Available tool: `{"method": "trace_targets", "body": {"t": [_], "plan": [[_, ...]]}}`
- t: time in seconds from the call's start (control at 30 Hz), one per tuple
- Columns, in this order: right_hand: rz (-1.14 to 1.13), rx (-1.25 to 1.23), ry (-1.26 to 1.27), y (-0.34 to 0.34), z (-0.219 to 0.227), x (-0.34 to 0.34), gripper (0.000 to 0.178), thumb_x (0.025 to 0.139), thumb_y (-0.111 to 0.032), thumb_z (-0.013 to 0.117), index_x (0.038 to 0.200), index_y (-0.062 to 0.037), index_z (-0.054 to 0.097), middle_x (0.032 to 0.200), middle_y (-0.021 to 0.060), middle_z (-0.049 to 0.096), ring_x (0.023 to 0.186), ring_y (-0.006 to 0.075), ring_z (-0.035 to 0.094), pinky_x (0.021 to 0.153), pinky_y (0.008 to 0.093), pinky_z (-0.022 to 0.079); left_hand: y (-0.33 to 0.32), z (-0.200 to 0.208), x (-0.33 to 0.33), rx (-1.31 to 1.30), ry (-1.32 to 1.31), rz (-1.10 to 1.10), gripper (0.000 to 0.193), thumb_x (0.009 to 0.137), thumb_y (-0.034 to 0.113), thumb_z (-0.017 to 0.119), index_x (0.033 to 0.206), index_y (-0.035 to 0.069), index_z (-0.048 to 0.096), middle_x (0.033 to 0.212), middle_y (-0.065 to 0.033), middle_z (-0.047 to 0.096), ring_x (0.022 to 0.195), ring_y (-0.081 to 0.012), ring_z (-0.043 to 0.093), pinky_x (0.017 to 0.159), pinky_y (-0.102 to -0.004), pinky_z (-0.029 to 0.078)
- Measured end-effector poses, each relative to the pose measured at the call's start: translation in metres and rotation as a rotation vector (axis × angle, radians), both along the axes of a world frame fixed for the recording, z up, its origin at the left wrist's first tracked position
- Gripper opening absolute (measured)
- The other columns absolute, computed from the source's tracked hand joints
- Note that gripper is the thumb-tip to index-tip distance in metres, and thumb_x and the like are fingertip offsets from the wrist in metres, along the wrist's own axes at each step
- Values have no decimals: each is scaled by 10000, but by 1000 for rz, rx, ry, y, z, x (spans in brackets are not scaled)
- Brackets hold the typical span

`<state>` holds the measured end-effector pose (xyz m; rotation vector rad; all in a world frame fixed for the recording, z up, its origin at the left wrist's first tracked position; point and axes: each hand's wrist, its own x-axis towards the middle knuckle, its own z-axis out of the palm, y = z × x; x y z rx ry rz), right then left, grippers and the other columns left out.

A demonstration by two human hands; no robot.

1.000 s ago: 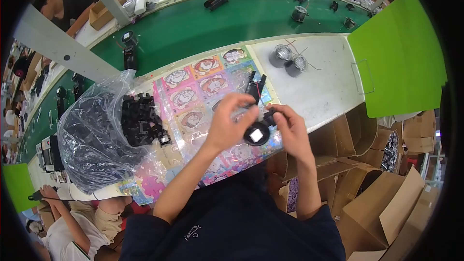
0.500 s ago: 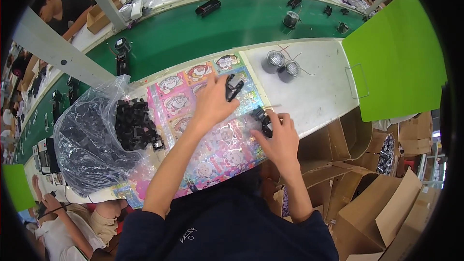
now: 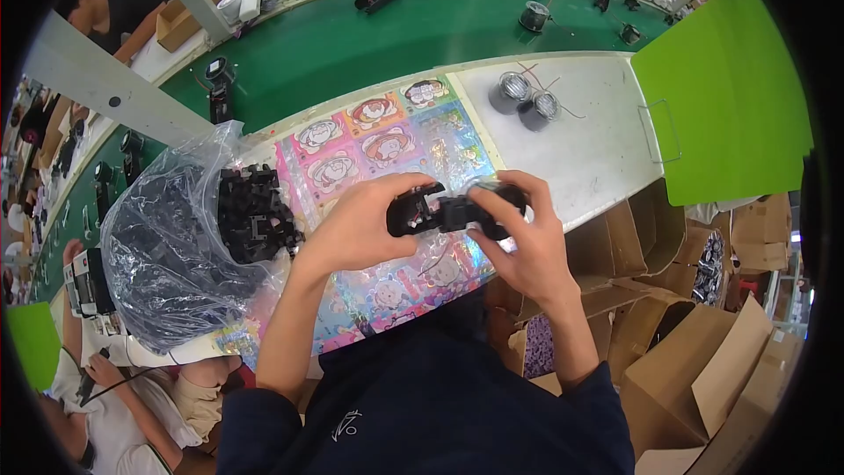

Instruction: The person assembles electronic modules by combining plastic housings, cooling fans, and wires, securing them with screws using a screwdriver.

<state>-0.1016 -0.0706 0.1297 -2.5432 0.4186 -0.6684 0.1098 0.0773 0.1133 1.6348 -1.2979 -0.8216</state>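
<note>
Over the sticker-covered sheet, my left hand [image 3: 359, 224] is closed around a black plastic housing [image 3: 409, 215], thumb and fingers on either side of it. My right hand [image 3: 541, 246] grips a round black lamp-like part with a black block [image 3: 454, 211] jutting from its left side. The block meets the right end of the housing; whether the two are joined I cannot tell. Fingers and motion blur cover much of the round part. To the left, a clear plastic bag [image 3: 163, 259] lies open with many small black plastic pieces [image 3: 255, 215] inside.
Two round lamp units [image 3: 510, 92] with thin wires stand on the white tabletop at the right. Beyond runs a green conveyor belt [image 3: 308, 44] carrying scattered black parts. A bright green panel [image 3: 730, 97] borders the right side, above cardboard boxes [image 3: 677, 378]. Co-workers sit left and far left.
My left hand has come down and nearer with its black part. Both hands have turned inward, bringing the two black parts together. The view has shifted slightly.
</note>
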Motion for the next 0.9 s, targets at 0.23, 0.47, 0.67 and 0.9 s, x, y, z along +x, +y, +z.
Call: {"method": "trace_targets", "body": {"t": [0.23,0.47,0.67,0.9], "plan": [[98,-214,35,7,5,12,605,717,-87,828,1297,-206,705,1235,158,601,1052,340,655,815,414,580,6,1,-7,29,-127,-16,602,697,163,805,1261,3,666,1076,-202,721,961,-378,703,853,-417,547],[120,-356,36,12,8,19,581,741,-59,698,1310,-181,706,1197,145,617,1069,335,650,836,413,579,7,4,-9,49,31,62,418,833,180,809,1180,-27,705,1041,-205,737,953,-350,721,836,-397,550],[144,-413,-35,5,6,29,595,718,-41,697,1302,-153,700,1209,121,630,1093,333,653,859,419,582,6,-12,-10,57,135,129,420,854,110,805,1239,-22,703,1054,-164,768,942,-236,742,861,-344,557],[203,-125,-137,-19,5,46,737,625,9,836,1329,-69,635,1243,88,652,1091,322,656,885,409,572,-5,-30,0,-49,526,173,405,857,20,799,1243,-58,704,1074,-75,751,995,-123,669,904,-285,533]]}}
